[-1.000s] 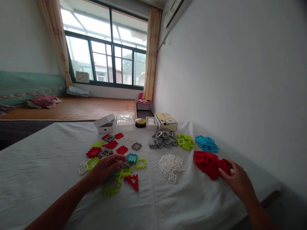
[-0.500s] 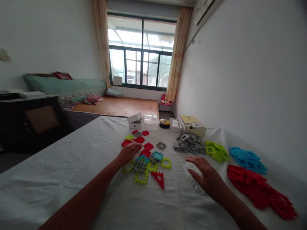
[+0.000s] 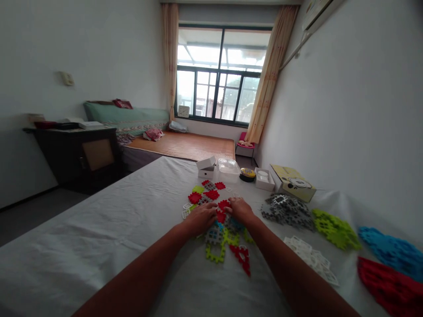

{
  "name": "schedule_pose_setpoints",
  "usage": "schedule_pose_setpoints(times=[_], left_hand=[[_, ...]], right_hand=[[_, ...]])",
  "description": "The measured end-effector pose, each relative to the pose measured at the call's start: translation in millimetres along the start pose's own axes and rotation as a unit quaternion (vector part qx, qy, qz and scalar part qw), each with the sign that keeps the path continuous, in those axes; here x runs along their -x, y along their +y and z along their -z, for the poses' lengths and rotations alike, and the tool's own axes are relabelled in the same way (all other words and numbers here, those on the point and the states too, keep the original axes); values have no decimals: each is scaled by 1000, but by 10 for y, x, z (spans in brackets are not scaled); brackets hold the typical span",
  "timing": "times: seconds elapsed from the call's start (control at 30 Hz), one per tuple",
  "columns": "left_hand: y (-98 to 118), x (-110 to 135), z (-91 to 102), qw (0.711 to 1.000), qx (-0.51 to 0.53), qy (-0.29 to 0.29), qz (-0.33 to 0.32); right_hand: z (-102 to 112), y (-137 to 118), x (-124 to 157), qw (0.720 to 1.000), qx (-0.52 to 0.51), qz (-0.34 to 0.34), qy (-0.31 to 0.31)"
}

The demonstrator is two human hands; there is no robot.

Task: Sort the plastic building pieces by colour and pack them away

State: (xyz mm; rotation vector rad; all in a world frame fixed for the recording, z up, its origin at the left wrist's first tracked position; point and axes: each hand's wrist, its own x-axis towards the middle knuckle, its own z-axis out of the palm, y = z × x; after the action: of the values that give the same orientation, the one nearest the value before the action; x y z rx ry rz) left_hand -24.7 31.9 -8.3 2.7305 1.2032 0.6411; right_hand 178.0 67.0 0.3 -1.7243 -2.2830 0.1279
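Observation:
Both of my hands are at a cluster of flat, toothed plastic building tiles on the white-covered table. My left hand [image 3: 202,217] has its fingers bent at the left edge of the red toothed tiles [image 3: 221,215]. From the right, my right hand [image 3: 242,210] pinches the edge of the upper red tile with thumb and fingers. Its palm hides what lies beneath. Below my hands are a grey window tile [image 3: 214,236], a lime-green frame tile [image 3: 215,254] and a red triangular tile [image 3: 242,259]. More red tiles [image 3: 211,194] lie beyond my left hand.
On the right are piles of grey tiles [image 3: 287,212], lime-green tiles [image 3: 337,229], blue tiles [image 3: 391,246], red tiles [image 3: 390,286] and white window pieces [image 3: 310,257]. Behind stand a white box [image 3: 206,167], a clear container [image 3: 228,168], a round tin [image 3: 247,175] and a yellow carton [image 3: 292,181].
My right hand has moved left from the white window pieces to the red tiles. My left hand stays near the red tiles, slightly closer to me. The view has turned left.

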Motion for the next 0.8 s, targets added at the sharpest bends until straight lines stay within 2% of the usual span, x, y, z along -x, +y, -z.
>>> schedule_pose_setpoints(times=[0.13, 0.23, 0.37, 0.5, 0.57, 0.67, 0.8], left_hand=[[5, -7, 13, 999, 13, -13, 34], [29, -14, 52, 998, 1, -34, 52], [33, -17, 64, 997, -5, -54, 51], [-13, -23, 21, 998, 40, -30, 48], [-28, -28, 6, 996, 71, -11, 46], [-18, -42, 13, 994, 101, 9, 47], [24, -69, 51, 991, 122, 35, 45]], right_hand=[[-78, 10, -99, 1000, -25, -13, 3], [-47, -27, -105, 999, -46, -10, 22], [122, -91, -23, 996, -70, 0, 61], [344, -112, 230, 992, -87, 15, 88], [412, -116, 421, 994, -75, 36, 74], [426, -130, 707, 997, 3, 78, 27], [377, -147, 905, 990, 56, 130, -20]])
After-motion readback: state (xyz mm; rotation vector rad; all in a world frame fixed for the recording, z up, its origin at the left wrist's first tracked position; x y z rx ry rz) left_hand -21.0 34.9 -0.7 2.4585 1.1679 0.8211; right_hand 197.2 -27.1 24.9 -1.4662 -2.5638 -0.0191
